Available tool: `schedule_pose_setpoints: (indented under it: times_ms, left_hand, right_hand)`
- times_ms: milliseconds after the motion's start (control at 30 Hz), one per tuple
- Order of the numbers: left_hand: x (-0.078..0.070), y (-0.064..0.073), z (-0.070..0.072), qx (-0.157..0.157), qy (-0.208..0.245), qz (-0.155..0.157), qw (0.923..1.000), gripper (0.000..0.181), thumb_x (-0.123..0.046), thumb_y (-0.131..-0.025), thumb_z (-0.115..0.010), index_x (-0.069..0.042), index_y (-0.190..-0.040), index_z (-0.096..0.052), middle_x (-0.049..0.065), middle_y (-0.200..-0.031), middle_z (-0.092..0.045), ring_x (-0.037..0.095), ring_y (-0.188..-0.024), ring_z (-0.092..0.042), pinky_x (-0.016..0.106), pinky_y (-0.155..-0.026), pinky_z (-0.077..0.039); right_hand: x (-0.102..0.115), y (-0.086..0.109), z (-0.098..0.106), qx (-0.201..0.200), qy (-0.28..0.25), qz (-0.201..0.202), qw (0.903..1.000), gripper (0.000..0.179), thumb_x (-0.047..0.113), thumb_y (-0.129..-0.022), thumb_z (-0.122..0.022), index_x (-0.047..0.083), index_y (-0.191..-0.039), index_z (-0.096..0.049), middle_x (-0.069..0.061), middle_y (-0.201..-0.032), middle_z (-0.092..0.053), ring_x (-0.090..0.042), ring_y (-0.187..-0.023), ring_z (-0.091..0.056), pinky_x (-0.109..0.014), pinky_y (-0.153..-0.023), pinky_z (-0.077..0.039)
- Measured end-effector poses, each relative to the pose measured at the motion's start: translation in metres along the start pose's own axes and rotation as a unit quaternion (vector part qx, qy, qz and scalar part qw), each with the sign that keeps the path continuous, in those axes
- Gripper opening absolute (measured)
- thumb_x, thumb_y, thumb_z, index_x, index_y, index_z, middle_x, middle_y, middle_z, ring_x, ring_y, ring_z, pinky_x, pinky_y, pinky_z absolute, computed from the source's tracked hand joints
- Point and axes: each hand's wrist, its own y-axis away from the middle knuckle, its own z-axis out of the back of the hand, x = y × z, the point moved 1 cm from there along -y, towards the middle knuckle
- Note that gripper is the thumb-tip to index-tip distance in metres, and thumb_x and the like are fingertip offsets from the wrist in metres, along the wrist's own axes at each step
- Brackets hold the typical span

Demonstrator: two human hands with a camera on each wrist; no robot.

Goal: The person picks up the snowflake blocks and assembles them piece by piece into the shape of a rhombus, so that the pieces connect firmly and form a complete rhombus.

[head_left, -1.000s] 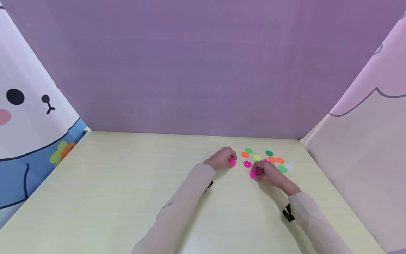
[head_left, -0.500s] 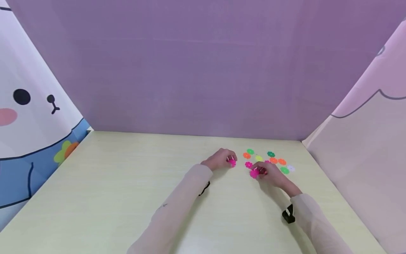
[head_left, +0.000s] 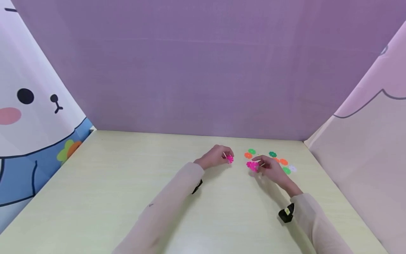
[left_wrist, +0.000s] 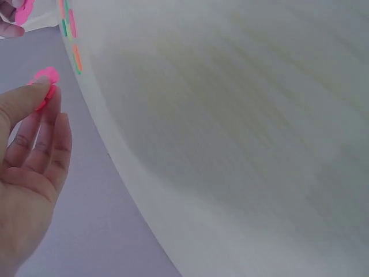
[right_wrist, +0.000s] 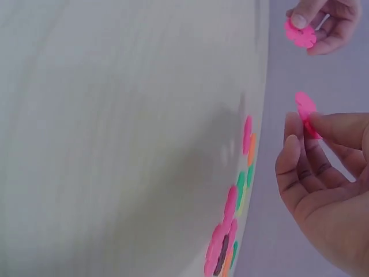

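My left hand (head_left: 215,157) pinches a bright pink flower-shaped plastic disc (head_left: 230,159) between thumb and fingertips, above the table. In the left wrist view this pink disc (left_wrist: 47,75) seems to have a second pink edge against it; I cannot tell whether two are joined. To the right, my right hand (head_left: 275,172) pinches another pink flower disc (head_left: 255,167), also raised off the table. The right wrist view shows that disc (right_wrist: 304,105) nearly edge-on at the fingertips. A gap separates the two held discs.
Several flower discs lie flat around the right hand: green (head_left: 252,151), orange (head_left: 248,155), dark green (head_left: 272,154), orange (head_left: 283,162), white (head_left: 293,168). The right hand covers some. The pale table (head_left: 133,176) ends at a purple backdrop (head_left: 203,77).
The left hand with its disc has shifted slightly left and up. The right hand has lifted its disc a little away from me. The head view has turned slightly left.
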Motion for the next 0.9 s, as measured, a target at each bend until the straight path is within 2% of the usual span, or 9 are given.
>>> schedule_pose_setpoints:
  times_ms: [167,367,500,667,900]
  left_hand:
    - [0.005,0.008,0.004,-0.019,0.016,0.002,0.9997,0.016,-0.004,-0.082,-0.066,-0.009,-0.096,-0.065,-0.001,-0.087,-0.066,0.006,-0.079,-0.061,0.014,-0.071,-0.05]
    - [0.011,0.02,0.011,-0.033,0.027,0.005,0.9991,0.014,-0.006,-0.082,-0.066,-0.01,-0.095,-0.064,-0.001,-0.087,-0.066,0.006,-0.076,-0.061,0.015,-0.069,-0.05]
    - [0.012,0.029,0.016,-0.037,0.034,0.002,0.9987,0.014,-0.005,-0.081,-0.066,-0.01,-0.095,-0.064,0.0,-0.086,-0.066,0.007,-0.075,-0.062,0.016,-0.068,-0.051]
    - [0.01,0.037,0.019,-0.044,0.031,-0.003,0.9986,0.015,-0.005,-0.081,-0.066,-0.011,-0.095,-0.064,0.0,-0.086,-0.065,0.007,-0.074,-0.062,0.016,-0.068,-0.051]
    - [0.007,0.048,0.022,-0.058,0.028,-0.011,0.9978,0.014,-0.006,-0.081,-0.068,-0.01,-0.093,-0.064,0.0,-0.085,-0.066,0.008,-0.072,-0.062,0.016,-0.065,-0.051]
  right_hand:
    - [0.007,-0.001,-0.004,-0.012,-0.039,-0.019,0.999,0.028,0.003,-0.088,-0.055,-0.002,-0.115,-0.054,-0.021,-0.095,-0.061,-0.025,-0.079,-0.061,-0.037,-0.067,-0.053]
    - [0.013,-0.002,-0.013,-0.031,-0.079,-0.026,0.996,0.025,0.004,-0.087,-0.058,-0.001,-0.111,-0.057,-0.023,-0.098,-0.063,-0.022,-0.078,-0.063,-0.038,-0.068,-0.054]
    - [0.018,-0.005,-0.022,-0.036,-0.095,-0.042,0.994,0.026,0.006,-0.086,-0.06,0.0,-0.111,-0.058,-0.021,-0.099,-0.063,-0.012,-0.077,-0.062,-0.035,-0.07,-0.053]
    - [0.027,-0.009,-0.035,-0.03,-0.114,-0.056,0.9914,0.029,0.004,-0.086,-0.059,-0.002,-0.114,-0.057,-0.018,-0.099,-0.06,-0.011,-0.077,-0.062,-0.029,-0.069,-0.053]
    - [0.037,-0.015,-0.051,-0.022,-0.145,-0.046,0.9882,0.029,0.002,-0.087,-0.057,-0.004,-0.115,-0.056,-0.019,-0.097,-0.06,-0.01,-0.075,-0.061,-0.027,-0.068,-0.052]
